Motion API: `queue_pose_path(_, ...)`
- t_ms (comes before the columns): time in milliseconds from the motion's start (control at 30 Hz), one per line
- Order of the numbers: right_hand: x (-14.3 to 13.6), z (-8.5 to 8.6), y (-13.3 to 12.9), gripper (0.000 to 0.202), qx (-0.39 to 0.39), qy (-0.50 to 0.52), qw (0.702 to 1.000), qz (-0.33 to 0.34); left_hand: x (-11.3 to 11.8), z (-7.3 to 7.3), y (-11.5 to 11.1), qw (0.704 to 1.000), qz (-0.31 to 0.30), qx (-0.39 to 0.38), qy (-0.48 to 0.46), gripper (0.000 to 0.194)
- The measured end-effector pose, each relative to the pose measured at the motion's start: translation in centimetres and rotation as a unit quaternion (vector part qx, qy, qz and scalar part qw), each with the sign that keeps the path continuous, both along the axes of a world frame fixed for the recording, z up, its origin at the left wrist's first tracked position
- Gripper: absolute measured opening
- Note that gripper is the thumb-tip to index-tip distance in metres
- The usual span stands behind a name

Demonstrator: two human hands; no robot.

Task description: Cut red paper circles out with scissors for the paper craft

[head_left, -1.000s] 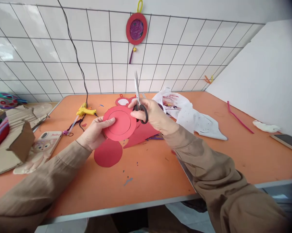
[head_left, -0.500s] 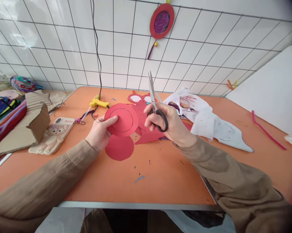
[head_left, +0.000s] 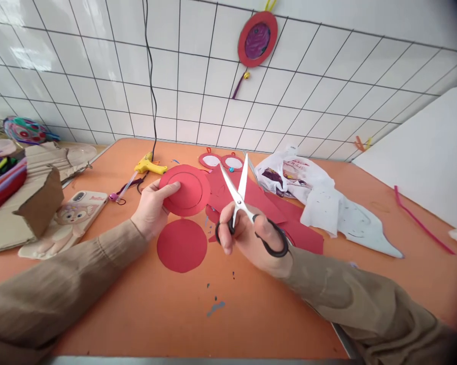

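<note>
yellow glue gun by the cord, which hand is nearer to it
Left. The left hand holds a red paper disc just below and right of the yellow glue gun; the right hand, holding open scissors, is farther right.

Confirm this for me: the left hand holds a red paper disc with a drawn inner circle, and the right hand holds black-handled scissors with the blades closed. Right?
Not quite. In the head view the scissors in the right hand have their blades spread open, not closed. The rest stands: the left hand holds the red paper disc with a drawn inner circle.
</note>
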State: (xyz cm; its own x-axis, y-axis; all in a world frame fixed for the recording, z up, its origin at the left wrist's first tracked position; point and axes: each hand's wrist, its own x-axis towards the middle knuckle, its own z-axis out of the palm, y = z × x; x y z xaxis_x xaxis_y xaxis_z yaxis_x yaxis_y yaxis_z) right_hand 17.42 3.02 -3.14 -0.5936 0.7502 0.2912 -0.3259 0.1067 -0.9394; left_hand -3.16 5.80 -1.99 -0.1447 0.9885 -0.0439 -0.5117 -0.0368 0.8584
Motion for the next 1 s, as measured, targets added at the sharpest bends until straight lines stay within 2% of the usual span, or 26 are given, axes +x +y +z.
queue_pose_path(100,-0.4,-1.7,-0.9,0.051,-0.026,0.004,0.999,0.026,-0.3,-0.4,-0.2,1.0,-0.008,-0.005,-0.008,0.022)
queue_pose_path(200,-0.6,-2.6,-1.2,0.05,-0.049,-0.005,0.998,0.037,-0.4,-0.4,-0.3,1.0,-0.021,-0.008,-0.005,0.019)
queue_pose_path(333,-0.7,-2.2,-1.1,0.051,-0.079,-0.042,0.996,0.024,0.2,0.5,-0.1,1.0,-0.027,-0.016,0.001,0.017)
queue_pose_path(467,-0.5,-2.0,-1.0,0.042,-0.081,-0.041,0.995,0.037,0.5,1.2,0.5,1.0,-0.026,-0.006,-0.013,0.015)
queue_pose_path(633,-0.4,-2.5,-1.0,0.046,-0.053,-0.026,0.997,0.048,0.0,1.0,0.8,0.999,-0.04,0.015,-0.032,0.011)
queue_pose_path(1000,0.1,-2.6,-1.6,0.049,-0.049,-0.026,0.998,0.038,0.5,1.3,0.7,0.995,-0.084,-0.023,-0.053,0.003)
